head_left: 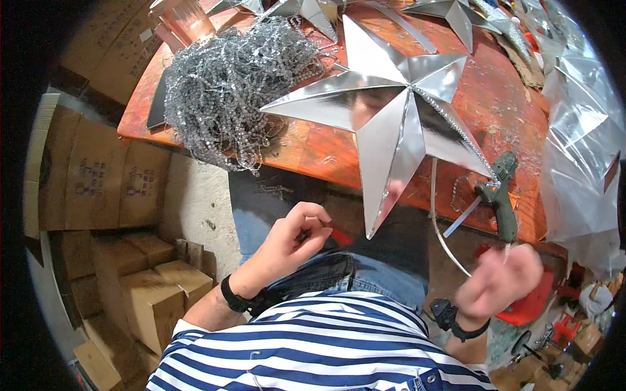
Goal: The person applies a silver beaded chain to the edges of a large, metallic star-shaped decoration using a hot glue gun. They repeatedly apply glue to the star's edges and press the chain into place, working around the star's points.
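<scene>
Bare hands hover at a red-brown table [521, 117], where a silver star [391, 140] lies across the near edge, its lowest point jutting out beyond the wood. The left hand [293, 236], in front of that edge, has its fingers curled toward the thumb; whether anything is pinched there cannot be told. The right hand [499, 280], blurred, is near the lower end of a dark green glue gun [505, 212], and its grip, if any, cannot be made out. The gun rests by the table's near right corner, close to one tip of the star, where a beaded strand [451, 120] runs along a ridge to the centre. Such trim would likely sit best drawn straight along the crease, over a thin line of glue, pressed lightly, with fingertips kept off the mirrored faces and away from the hot nozzle. Beyond, a tangle of silver bead strings [238, 91] spills over the table's left side, while more stars [456, 19] line the far edge.
</scene>
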Action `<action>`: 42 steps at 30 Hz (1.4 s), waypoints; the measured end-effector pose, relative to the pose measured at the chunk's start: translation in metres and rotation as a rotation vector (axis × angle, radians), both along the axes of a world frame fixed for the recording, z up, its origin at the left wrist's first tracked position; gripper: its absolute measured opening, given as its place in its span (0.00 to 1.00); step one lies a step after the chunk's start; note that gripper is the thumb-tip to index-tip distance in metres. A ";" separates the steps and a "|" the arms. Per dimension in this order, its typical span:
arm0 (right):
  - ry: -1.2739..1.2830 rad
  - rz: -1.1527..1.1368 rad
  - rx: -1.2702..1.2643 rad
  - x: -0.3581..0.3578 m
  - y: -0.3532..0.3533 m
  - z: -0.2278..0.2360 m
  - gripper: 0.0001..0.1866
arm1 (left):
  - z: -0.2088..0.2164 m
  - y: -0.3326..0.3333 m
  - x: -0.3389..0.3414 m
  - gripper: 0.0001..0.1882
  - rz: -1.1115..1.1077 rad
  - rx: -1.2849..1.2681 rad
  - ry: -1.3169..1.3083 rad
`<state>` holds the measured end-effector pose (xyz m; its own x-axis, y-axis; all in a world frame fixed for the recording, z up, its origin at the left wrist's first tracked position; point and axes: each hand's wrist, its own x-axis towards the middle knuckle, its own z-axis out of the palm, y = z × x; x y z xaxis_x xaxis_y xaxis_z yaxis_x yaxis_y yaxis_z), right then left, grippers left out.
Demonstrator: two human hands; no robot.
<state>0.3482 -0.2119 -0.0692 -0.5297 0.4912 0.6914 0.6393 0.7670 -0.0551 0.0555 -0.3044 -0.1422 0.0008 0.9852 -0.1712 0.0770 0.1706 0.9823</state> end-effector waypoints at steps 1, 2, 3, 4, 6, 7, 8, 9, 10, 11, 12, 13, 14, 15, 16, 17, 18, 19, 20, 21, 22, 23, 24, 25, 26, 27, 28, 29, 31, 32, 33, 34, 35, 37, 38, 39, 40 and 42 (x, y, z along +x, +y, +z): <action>-0.101 0.210 -0.013 -0.002 -0.003 -0.001 0.12 | -0.001 -0.002 -0.002 0.12 0.009 0.021 0.039; -0.123 0.461 -0.127 -0.019 -0.003 -0.001 0.11 | -0.005 -0.002 -0.005 0.12 0.004 0.048 0.080; -0.146 0.557 -0.271 -0.036 -0.002 -0.012 0.11 | -0.009 -0.007 -0.010 0.12 0.010 0.070 0.131; -0.176 0.651 -0.416 -0.053 -0.001 -0.029 0.11 | -0.011 -0.012 -0.016 0.11 0.015 0.095 0.175; -0.205 0.723 -0.758 -0.072 0.007 -0.081 0.08 | -0.013 -0.024 -0.030 0.10 0.093 0.056 0.213; -0.145 0.718 -0.887 -0.082 0.010 -0.101 0.09 | -0.019 -0.032 -0.038 0.12 0.153 0.049 0.147; -0.080 0.719 -1.016 -0.093 0.014 -0.119 0.11 | -0.023 -0.040 -0.045 0.14 0.218 0.040 0.087; -0.107 0.734 -0.899 -0.107 0.020 -0.132 0.15 | -0.025 -0.046 -0.053 0.17 0.222 0.032 0.114; -0.114 0.688 -0.942 -0.118 0.024 -0.139 0.16 | -0.027 -0.047 -0.054 0.18 0.253 0.079 0.177; -0.121 0.648 -0.988 -0.133 0.026 -0.141 0.17 | -0.027 -0.049 -0.056 0.19 0.289 0.120 0.245; -0.129 0.608 -1.034 -0.147 0.027 -0.142 0.18 | -0.027 -0.051 -0.058 0.19 0.324 0.161 0.312; -0.093 0.563 -0.943 -0.160 0.028 -0.142 0.19 | -0.025 -0.052 -0.062 0.19 0.328 0.152 0.352; -0.057 0.517 -0.851 -0.172 0.028 -0.143 0.20 | -0.024 -0.054 -0.066 0.18 0.332 0.139 0.390; -0.012 0.510 -0.801 -0.182 0.028 -0.145 0.19 | -0.024 -0.057 -0.068 0.18 0.365 0.074 0.264; 0.034 0.507 -0.749 -0.193 0.027 -0.147 0.19 | -0.022 -0.060 -0.070 0.18 0.400 0.009 0.139; 0.084 0.541 -0.738 -0.201 0.027 -0.150 0.18 | -0.020 -0.059 -0.069 0.16 0.433 0.000 0.114; 0.134 0.573 -0.726 -0.205 0.027 -0.152 0.16 | -0.021 -0.059 -0.070 0.15 0.440 0.021 0.105; 0.057 0.580 -0.847 -0.205 0.028 -0.153 0.15 | -0.022 -0.059 -0.071 0.14 0.444 0.044 0.095; -0.023 0.591 -0.971 -0.205 0.029 -0.148 0.14 | -0.024 -0.060 -0.072 0.13 0.455 0.062 0.086; -0.104 0.597 -1.094 -0.206 0.029 -0.145 0.13 | -0.026 -0.059 -0.073 0.12 0.454 0.071 0.076; -0.068 0.628 -1.116 -0.202 0.030 -0.145 0.12 | -0.028 -0.058 -0.073 0.12 0.450 0.080 0.065; -0.033 0.661 -1.139 -0.194 0.030 -0.146 0.11 | -0.029 -0.057 -0.072 0.12 0.449 0.088 0.054; 0.003 0.696 -1.163 -0.186 0.029 -0.145 0.11 | -0.028 -0.054 -0.070 0.13 0.472 0.068 0.069; -0.035 0.695 -1.112 -0.175 0.031 -0.142 0.10 | -0.024 -0.050 -0.066 0.14 0.493 0.047 0.084; -0.075 0.695 -1.061 -0.163 0.031 -0.133 0.10 | -0.022 -0.048 -0.064 0.15 0.517 0.026 0.098; -0.114 0.689 -1.008 -0.151 0.032 -0.123 0.09 | -0.020 -0.045 -0.063 0.16 0.509 0.014 0.061; -0.193 0.658 -1.009 -0.137 0.030 -0.113 0.09 | -0.019 -0.042 -0.063 0.16 0.501 0.001 0.025; -0.270 0.628 -1.006 -0.124 0.027 -0.101 0.08 | -0.016 -0.039 -0.061 0.17 0.493 -0.009 -0.010; -0.236 0.655 -1.036 -0.098 0.018 -0.081 0.08 | -0.008 -0.034 -0.055 0.18 0.426 -0.003 -0.083; -0.214 0.670 -1.048 -0.088 0.014 -0.071 0.08 | 0.000 -0.030 -0.051 0.18 0.392 0.000 -0.115; -0.166 0.680 -1.047 -0.082 0.011 -0.060 0.08 | 0.009 -0.027 -0.045 0.18 0.361 0.013 -0.117; -0.119 0.691 -1.045 -0.077 0.009 -0.050 0.08 | 0.019 -0.024 -0.038 0.18 0.330 0.026 -0.119; -0.083 0.690 -1.048 -0.072 0.008 -0.042 0.08 | 0.031 -0.021 -0.033 0.18 0.300 0.039 -0.119; 0.044 0.637 -1.104 -0.059 0.005 -0.032 0.08 | 0.053 -0.008 -0.028 0.18 0.192 0.234 -0.063; 0.109 0.607 -1.129 -0.053 0.003 -0.025 0.08 | 0.062 0.001 -0.028 0.18 0.134 0.331 -0.038; 0.121 0.651 -1.089 -0.051 0.008 -0.016 0.09 | 0.069 0.015 -0.033 0.20 0.060 0.504 0.008; 0.149 0.664 -1.091 -0.047 0.008 -0.011 0.09 | 0.082 0.025 -0.031 0.21 0.119 0.549 0.041; 0.204 0.683 -1.081 -0.038 0.010 -0.001 0.09 | 0.097 0.060 -0.037 0.27 0.086 0.736 0.346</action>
